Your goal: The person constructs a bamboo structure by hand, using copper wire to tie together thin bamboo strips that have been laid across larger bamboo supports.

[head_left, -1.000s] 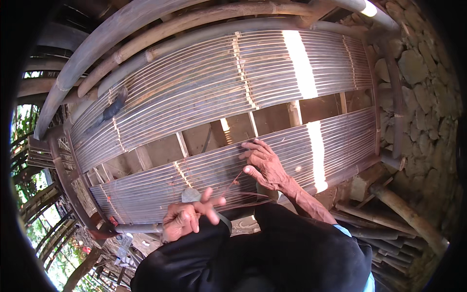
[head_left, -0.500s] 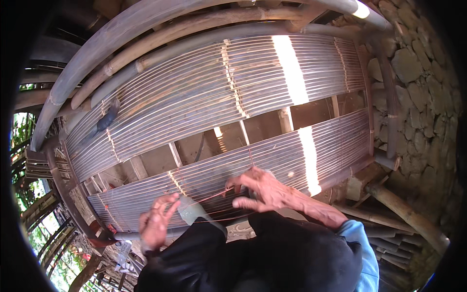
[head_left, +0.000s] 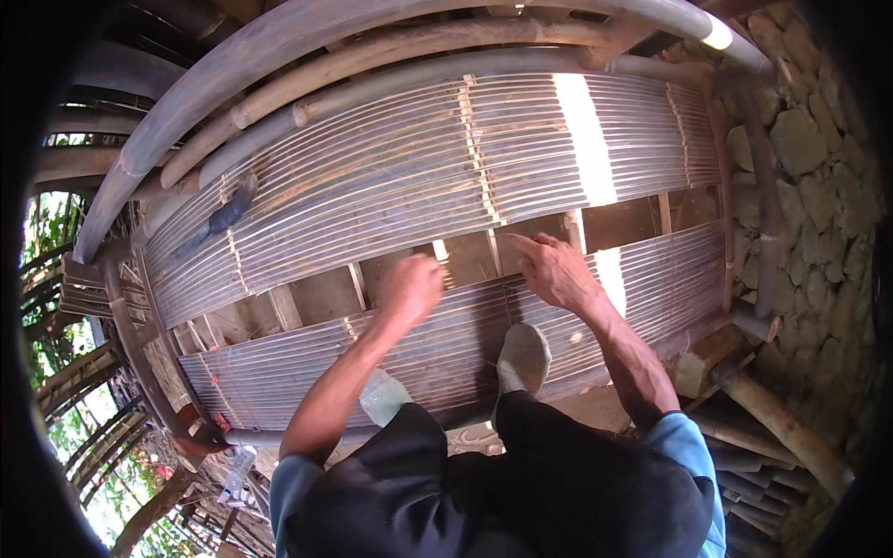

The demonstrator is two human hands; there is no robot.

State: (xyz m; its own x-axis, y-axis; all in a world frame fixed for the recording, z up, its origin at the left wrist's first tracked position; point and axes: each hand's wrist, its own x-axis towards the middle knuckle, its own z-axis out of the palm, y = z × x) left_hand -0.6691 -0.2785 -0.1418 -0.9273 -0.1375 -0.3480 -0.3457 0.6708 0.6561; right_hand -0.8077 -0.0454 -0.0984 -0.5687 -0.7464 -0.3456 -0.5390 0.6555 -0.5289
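Slatted platform point(head_left: 344, 200): gap point(head_left: 326, 299) between edges point(head_left: 275, 283).
Person's point(head_left: 567, 474) left hand point(head_left: 414, 286) curled, eleven o'clock; right hand point(head_left: 558, 272), index extended, one o'clock; contents indiscernible.

Smooth bamboo, rough stone, dull cloth

The slats point(head_left: 372, 177) look like split bamboo, smooth and faintly glossy, with pale, rougher cross-bands point(head_left: 479, 158). Round poles point(head_left: 419, 42) are bamboo too, satin-smooth between knobbly joints. The wall point(head_left: 798, 139) is coarse, matt stone. Trousers point(head_left: 567, 484) and blue sleeves point(head_left: 686, 456) are soft cloth; the pale foot coverings point(head_left: 524, 358) look like matt fabric. A bottle point(head_left: 239, 465) is clear, shiny plastic.
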